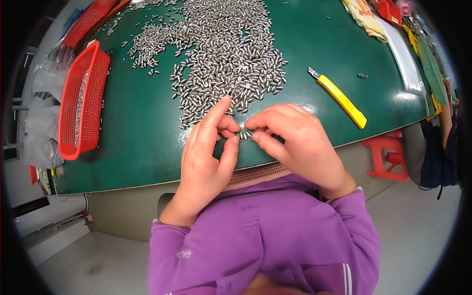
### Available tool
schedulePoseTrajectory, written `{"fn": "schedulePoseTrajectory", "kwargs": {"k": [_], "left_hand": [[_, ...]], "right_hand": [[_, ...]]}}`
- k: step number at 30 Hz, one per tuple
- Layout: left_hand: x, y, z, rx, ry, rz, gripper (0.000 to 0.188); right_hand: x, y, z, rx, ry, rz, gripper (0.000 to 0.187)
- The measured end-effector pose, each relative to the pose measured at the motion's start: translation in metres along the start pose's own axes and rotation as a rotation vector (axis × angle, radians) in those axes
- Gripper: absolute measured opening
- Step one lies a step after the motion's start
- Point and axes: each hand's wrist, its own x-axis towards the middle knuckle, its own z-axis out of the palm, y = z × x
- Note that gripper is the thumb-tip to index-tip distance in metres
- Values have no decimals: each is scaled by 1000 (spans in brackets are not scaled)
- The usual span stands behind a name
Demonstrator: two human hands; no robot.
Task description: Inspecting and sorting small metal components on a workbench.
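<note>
Several small silvery metal parts, bullet-shaped, lie in a little group at the near side of the pile, between my two hands. My left hand is left of them, its index finger stretched toward the pile and its thumb held apart; the other fingers curl in beside the group. From the right, my right hand reaches in with bent fingers, thumb and index tips apart close to the same parts. Whether a fingertip touches one is hard to make out. Beyond both hands spreads a large pile of the same metal parts.
Green tabletop lies under everything. At left stands a red perforated basket with metal parts inside. A yellow utility knife, blade showing, lies at right near a few tiny dark pieces. A red stool stands below the right edge.
</note>
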Motion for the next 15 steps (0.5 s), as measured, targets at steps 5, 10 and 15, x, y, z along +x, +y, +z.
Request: {"fn": "schedulePoseTrajectory", "kwargs": {"k": [5, 10, 15], "left_hand": [[0, -1, 0, -8, -14, 42, 68], [0, -1, 0, 8, -45, -4, 68], [2, -1, -3, 13, -92, -14, 68]], "right_hand": [[0, -1, 2, -68, 10, -18, 15], [2, -3, 6, -82, 35, -20, 13], [1, -2, 9, -92, 32, -19, 15]]}}
